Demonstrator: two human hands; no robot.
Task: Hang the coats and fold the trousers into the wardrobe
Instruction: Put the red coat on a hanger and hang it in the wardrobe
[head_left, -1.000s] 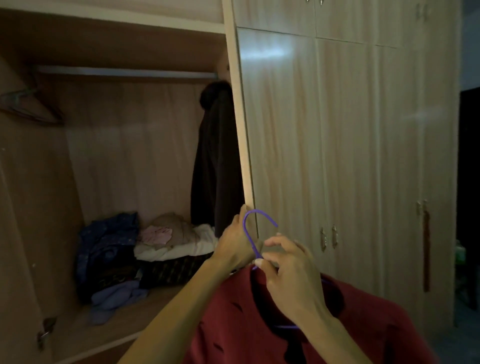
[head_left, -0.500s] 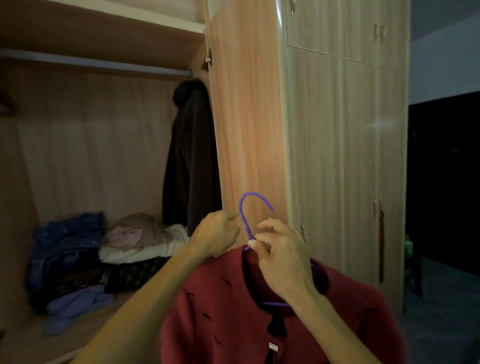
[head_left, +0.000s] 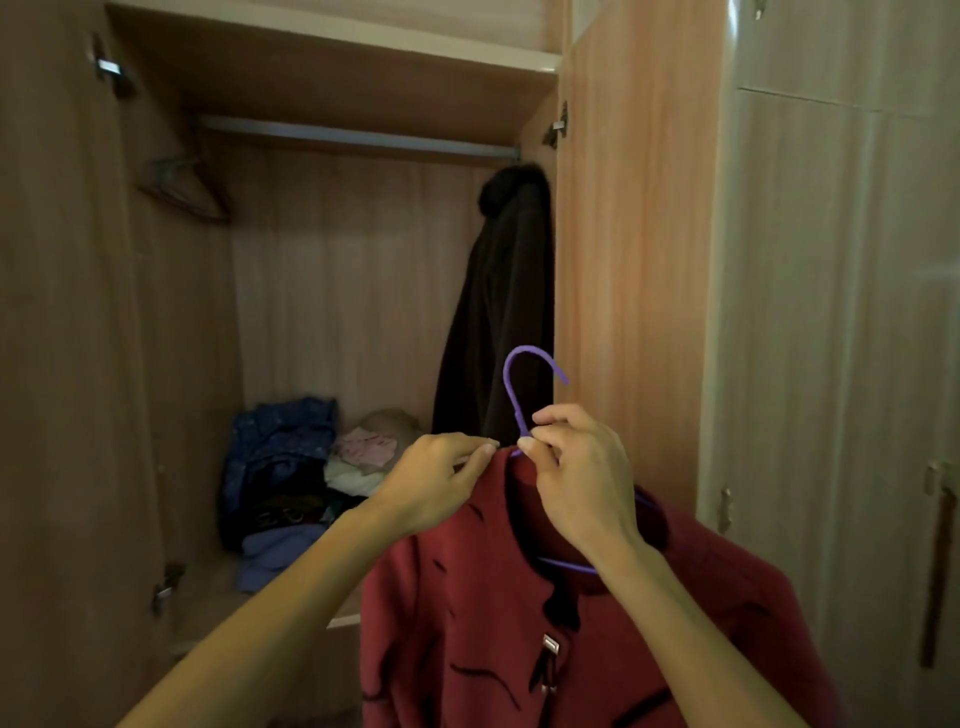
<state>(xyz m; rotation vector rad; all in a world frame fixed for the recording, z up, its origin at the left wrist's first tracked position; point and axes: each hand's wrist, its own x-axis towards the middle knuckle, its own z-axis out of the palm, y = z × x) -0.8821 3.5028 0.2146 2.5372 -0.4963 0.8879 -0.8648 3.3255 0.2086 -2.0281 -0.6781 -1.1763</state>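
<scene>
Now, in the head view, the red coat (head_left: 519, 623) already sits on the purple hanger (head_left: 521, 405), and the person holds both up in front of the open wardrobe (head_left: 332, 88). The right hand (head_left: 582, 478) has a narrow grip: thumb and fingers pinch the neck of the hanger just under the hook. The left hand (head_left: 436, 483) pinches the collar of the red coat just beside that neck, as if to set the cloth straight on the hanger. The hook is free and points up, well below the rail (head_left: 353, 137).

As for progress, I judge that one dark coat (head_left: 498, 312) is done, because it hangs at the right end of the rail. The red coat is prepared but not yet hung; the hook has to be lifted and put over the rail, probably to the left of the dark coat. Two empty hangers (head_left: 182, 192) wait at the left end. A pile (head_left: 291, 467) of clothes lies on the wardrobe floor, some pieces folded, some loose. I cannot tell which of them are trousers, so the folding part is probably not finished.

Compared with half a second ago, both hands and the hanger are higher and more to the left against the wardrobe: the hook stood before the door (head_left: 634, 260), and now it stands before the lower part of the dark coat. The way both hands hold is the same.
</scene>
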